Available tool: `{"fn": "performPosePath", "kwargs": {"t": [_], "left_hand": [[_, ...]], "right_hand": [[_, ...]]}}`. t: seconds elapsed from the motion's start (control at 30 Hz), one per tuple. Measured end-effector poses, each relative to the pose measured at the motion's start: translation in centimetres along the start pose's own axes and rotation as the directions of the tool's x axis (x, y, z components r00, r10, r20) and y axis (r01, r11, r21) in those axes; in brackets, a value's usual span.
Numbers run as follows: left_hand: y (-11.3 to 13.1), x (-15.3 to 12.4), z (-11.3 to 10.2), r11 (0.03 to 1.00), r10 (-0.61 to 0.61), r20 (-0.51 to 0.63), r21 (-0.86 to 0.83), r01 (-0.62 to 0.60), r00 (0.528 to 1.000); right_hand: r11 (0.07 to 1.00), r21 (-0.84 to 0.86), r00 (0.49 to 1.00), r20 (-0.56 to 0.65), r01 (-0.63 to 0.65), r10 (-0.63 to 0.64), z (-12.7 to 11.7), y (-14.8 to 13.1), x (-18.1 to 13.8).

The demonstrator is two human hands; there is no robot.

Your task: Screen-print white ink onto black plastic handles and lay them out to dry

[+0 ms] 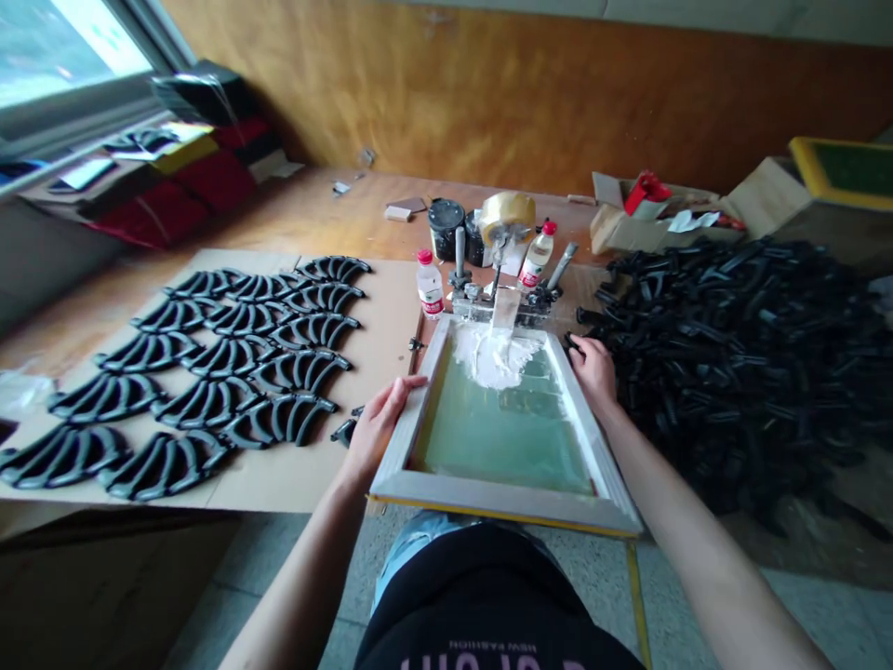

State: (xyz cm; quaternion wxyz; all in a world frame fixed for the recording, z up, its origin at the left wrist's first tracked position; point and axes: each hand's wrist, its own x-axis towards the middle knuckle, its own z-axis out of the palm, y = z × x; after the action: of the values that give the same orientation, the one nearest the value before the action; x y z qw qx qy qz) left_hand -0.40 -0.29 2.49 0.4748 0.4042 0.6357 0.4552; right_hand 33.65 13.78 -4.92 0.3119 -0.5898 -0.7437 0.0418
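A wooden screen-printing frame (419,414) with green mesh stands hinged on a metal clamp (499,298) in front of me. White ink (492,358) is pooled at the far end of the mesh, under a squeegee. My left hand (377,423) grips the frame's left rail, thumb on top. My right hand (593,372) rests curled at the frame's right rail, close to a black plastic piece.
Rows of curved black plastic parts (230,358) lie on a cardboard sheet (279,479) to the left. A big heap of black parts (739,335) fills the right. Two small bottles (429,284), a black jar (445,228), a tape roll (507,214) and boxes sit behind.
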Motion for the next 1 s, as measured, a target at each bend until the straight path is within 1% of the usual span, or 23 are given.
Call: {"fn": "performPosePath", "kwargs": {"t": [0.03,0.07,0.1,0.17,0.23,0.3,0.37,0.4,0.43,0.47,0.53,0.57,0.6,0.63,0.67,0.77,0.8,0.83,0.93,0.97,1.0], "left_hand": [[-1.5,-0.3,-0.1,0.998,-0.052,0.025,0.029,0.051,0.998],[-3.0,-0.5,-0.1,0.995,-0.095,0.048,0.037,0.093,0.994],[-4.4,-0.4,0.0,0.991,-0.129,0.065,0.037,0.127,0.990],[-7.0,0.0,0.5,0.985,-0.172,0.071,0.045,0.169,0.983],[-8.9,0.6,0.9,0.983,-0.175,0.062,0.067,0.171,0.983],[-10.0,1.0,1.0,0.983,-0.172,0.074,0.077,0.166,0.982],[-10.5,1.2,1.0,0.983,-0.178,0.097,0.070,0.172,0.979],[-10.6,1.2,0.9,0.982,-0.183,0.103,0.066,0.177,0.978],[-10.6,1.2,0.8,0.981,-0.188,0.104,0.064,0.182,0.977],[-10.7,1.1,0.8,0.980,-0.192,0.098,0.062,0.186,0.976],[-10.7,1.1,0.8,0.980,-0.197,0.078,0.058,0.193,0.977],[-10.7,1.1,0.8,0.979,-0.197,0.070,0.059,0.193,0.978],[-10.6,1.1,0.9,0.980,-0.195,0.066,0.064,0.191,0.979],[-10.6,1.0,0.9,0.980,-0.191,0.063,0.071,0.187,0.979],[-10.5,1.0,0.9,0.980,-0.187,0.064,0.078,0.182,0.980],[-9.8,0.8,0.9,0.980,-0.184,0.063,0.086,0.178,0.981],[-9.5,0.7,0.9,0.980,-0.188,0.062,0.080,0.183,0.980],[-9.2,0.6,0.9,0.980,-0.192,0.062,0.070,0.188,0.979],[-8.5,0.4,1.0,0.979,-0.198,0.057,0.053,0.195,0.979],[-8.3,0.4,1.0,0.979,-0.198,0.053,0.051,0.196,0.979],[-8.1,0.4,1.0,0.979,-0.201,0.049,0.048,0.199,0.978]], "right_hand": [[1.000,-0.006,0.999,-0.043,0.001,-0.001,-0.3,-0.3,1.2],[0.999,-0.018,0.997,-0.062,0.035,-0.036,-0.4,-1.0,2.4],[0.995,-0.034,0.994,-0.054,0.091,-0.092,-0.2,-2.2,3.5],[0.975,-0.068,0.977,0.040,0.212,-0.210,1.0,-5.1,5.2],[0.955,-0.108,0.951,0.179,0.275,-0.253,2.5,-7.8,6.1],[0.945,-0.148,0.924,0.301,0.292,-0.238,3.9,-9.3,5.7],[0.932,-0.156,0.894,0.372,0.326,-0.250,4.4,-9.6,4.2],[0.918,-0.135,0.870,0.397,0.372,-0.293,4.2,-9.5,3.2],[0.896,-0.096,0.834,0.419,0.434,-0.360,3.8,-9.3,2.2],[0.863,-0.040,0.785,0.437,0.504,-0.439,3.2,-9.0,1.2],[0.776,0.101,0.661,0.462,0.623,-0.591,1.8,-8.6,0.0],[0.738,0.169,0.606,0.468,0.654,-0.644,1.2,-8.4,-0.2],[0.714,0.223,0.568,0.472,0.664,-0.675,0.7,-8.3,-0.2],[0.709,0.255,0.555,0.473,0.657,-0.684,0.4,-8.3,0.1],[0.722,0.261,0.570,0.469,0.641,-0.675,0.4,-8.4,0.4],[0.786,0.171,0.681,0.413,0.595,-0.605,1.0,-8.6,0.6],[0.790,0.145,0.700,0.388,0.596,-0.599,1.2,-8.6,0.3],[0.783,0.138,0.702,0.370,0.607,-0.609,1.2,-8.6,-0.2],[0.737,0.211,0.646,0.367,0.642,-0.669,0.7,-8.4,-1.3],[0.734,0.237,0.637,0.374,0.637,-0.674,0.5,-8.3,-1.1],[0.745,0.248,0.645,0.380,0.619,-0.663,0.2,-8.3,-0.5]]}}
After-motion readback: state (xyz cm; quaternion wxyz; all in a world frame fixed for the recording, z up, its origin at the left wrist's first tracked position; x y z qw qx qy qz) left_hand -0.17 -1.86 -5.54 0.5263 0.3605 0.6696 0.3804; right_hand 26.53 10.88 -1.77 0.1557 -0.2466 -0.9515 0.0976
